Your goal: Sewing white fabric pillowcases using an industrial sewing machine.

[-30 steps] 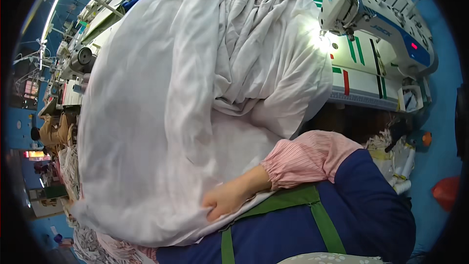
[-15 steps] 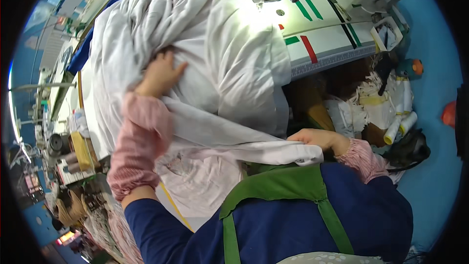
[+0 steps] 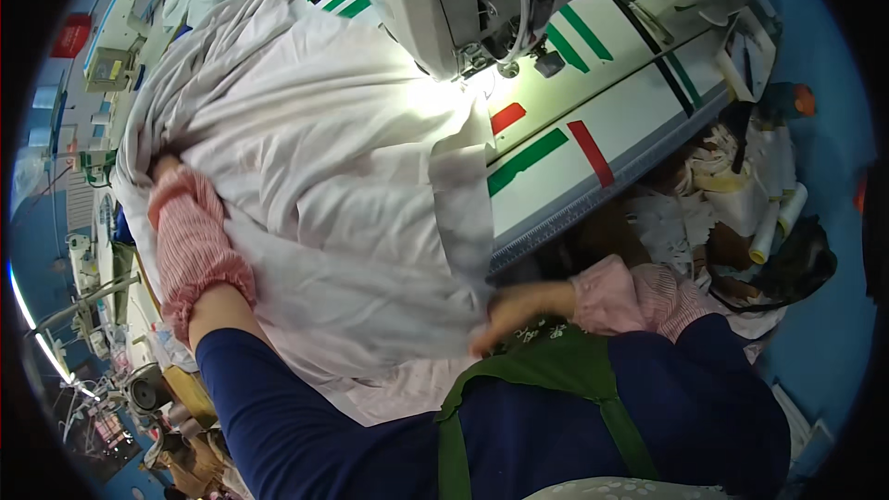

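A large piece of white cloth (image 3: 324, 167) spreads in loose folds over the sewing table and hangs down toward my lap. My left hand (image 3: 167, 167) reaches to the cloth's far left side, tucked among the folds, so its fingers are hidden. My right hand (image 3: 523, 308), smeared by motion, is beside the cloth's lower right edge, above my green apron (image 3: 546, 361). Whether it grips that edge cannot be made out. At the top, the lit sewing machine head (image 3: 444, 9) stands over the cloth's far right edge.
Green, red and black tape strips mark the white table top (image 3: 532, 199), with a ruler (image 3: 546, 236) along its front edge. An open box (image 3: 746, 54) sits at its right end. Below are thread cones (image 3: 765, 231) and fabric scraps (image 3: 681, 227). More machines line the left.
The cloth has shifted left and lies more spread out, baring more of the table by the needle. My left hand has moved left into the folds; my right hand has moved left and slightly down.
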A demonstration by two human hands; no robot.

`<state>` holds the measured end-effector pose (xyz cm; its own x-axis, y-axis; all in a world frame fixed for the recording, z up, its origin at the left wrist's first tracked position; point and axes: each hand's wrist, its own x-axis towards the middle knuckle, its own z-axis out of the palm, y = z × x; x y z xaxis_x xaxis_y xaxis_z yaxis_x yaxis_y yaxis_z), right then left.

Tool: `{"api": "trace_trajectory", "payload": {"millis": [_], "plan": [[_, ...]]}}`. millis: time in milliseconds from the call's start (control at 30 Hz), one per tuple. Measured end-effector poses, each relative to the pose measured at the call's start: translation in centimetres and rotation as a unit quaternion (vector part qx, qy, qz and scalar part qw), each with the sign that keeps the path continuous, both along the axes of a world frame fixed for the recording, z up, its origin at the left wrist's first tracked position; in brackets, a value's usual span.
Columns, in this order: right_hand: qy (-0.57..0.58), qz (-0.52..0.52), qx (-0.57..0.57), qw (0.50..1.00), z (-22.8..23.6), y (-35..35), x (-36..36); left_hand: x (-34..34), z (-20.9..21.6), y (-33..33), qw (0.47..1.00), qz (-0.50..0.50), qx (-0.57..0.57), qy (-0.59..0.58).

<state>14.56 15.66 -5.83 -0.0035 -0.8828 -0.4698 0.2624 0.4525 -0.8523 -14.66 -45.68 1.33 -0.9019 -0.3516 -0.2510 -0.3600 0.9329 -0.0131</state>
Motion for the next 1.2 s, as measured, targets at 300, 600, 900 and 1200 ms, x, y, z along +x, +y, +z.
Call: {"api": "trace_trajectory", "payload": {"millis": [300, 600, 900, 1200], "plan": [[-0.373, -0.066, 0.027, 0.925, -1.0, -0.9, 4.5, 7.9, 5.2, 11.8, 0.981, -0.089, -0.025, 0.173], [-0.122, 0.077, 0.027, 0.989, 5.5, 1.5, 9.2, 25.6, 2.3, 12.5, 0.994, 0.093, 0.047, 0.023], [-0.152, -0.039, -0.133, 0.979, 6.7, 4.9, 16.2, 35.7, 5.7, 15.1, 0.971, -0.089, -0.217, -0.043], [0.183, -0.098, -0.106, 0.972, 4.0, 16.1, 16.4, 47.8, -6.0, 52.2, 0.838, -0.408, 0.360, 0.041]]}}
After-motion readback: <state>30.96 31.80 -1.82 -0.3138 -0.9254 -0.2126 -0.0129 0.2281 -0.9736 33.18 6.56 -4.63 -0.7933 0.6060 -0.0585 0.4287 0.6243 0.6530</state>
